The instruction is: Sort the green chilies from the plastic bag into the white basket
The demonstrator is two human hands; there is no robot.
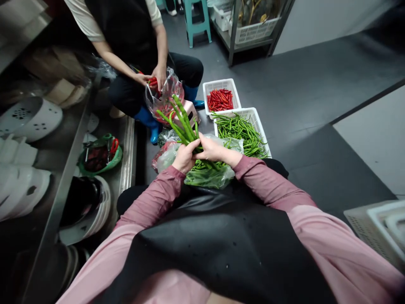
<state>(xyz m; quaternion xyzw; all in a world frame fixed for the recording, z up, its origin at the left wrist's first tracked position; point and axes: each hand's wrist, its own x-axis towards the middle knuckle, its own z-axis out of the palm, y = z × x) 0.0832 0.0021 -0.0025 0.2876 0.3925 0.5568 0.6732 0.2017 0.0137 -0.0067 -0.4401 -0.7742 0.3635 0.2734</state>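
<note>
A bunch of long green chili peppers [182,119] points up and forward from between my hands. My left hand [184,157] is closed around the lower part of the bunch. My right hand [210,148] meets it there, thumb and fingers pinched together at the peppers; exactly what those fingertips grip is partly hidden. Below my hands a clear plastic bag [218,179] with more green peppers rests at my lap. Just beyond my right hand, a white basket [262,137] holds a heap of green chili peppers [238,131].
Behind it stands a white basket of red chilies [220,100]. Across from me a co-worker handles red peppers over a plastic bag [169,86]. Metal shelving [72,164] with pots and a green bag [106,166] runs along the left. A teal stool [198,27] stands farther back.
</note>
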